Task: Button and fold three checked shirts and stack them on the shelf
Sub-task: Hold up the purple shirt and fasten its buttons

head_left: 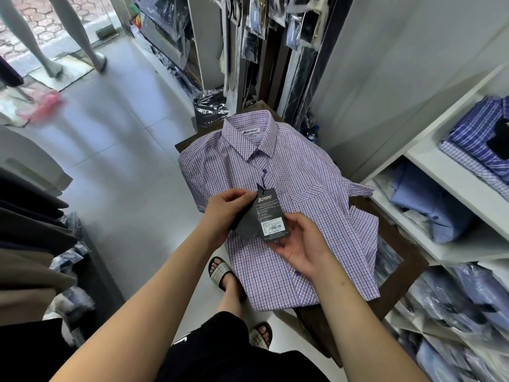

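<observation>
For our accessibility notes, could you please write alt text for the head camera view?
A person's left hand and right hand hold a dark hang tag over a purple checked shirt laid collar-up on a dark wooden table. White shelves of folded blue shirts stand to the right.

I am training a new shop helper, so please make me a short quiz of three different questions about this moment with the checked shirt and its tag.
1. True or false: the checked shirt lies face up with its collar away from the person.
2. What do both hands hold? A) a button B) the dark hang tag C) a sleeve
3. Which hand pinches the tag's top edge, near the string?

Key:
1. True.
2. B. The left hand and the right hand both hold the tag above the shirt front.
3. The left hand; the right hand holds the lower end by the price label.
</observation>
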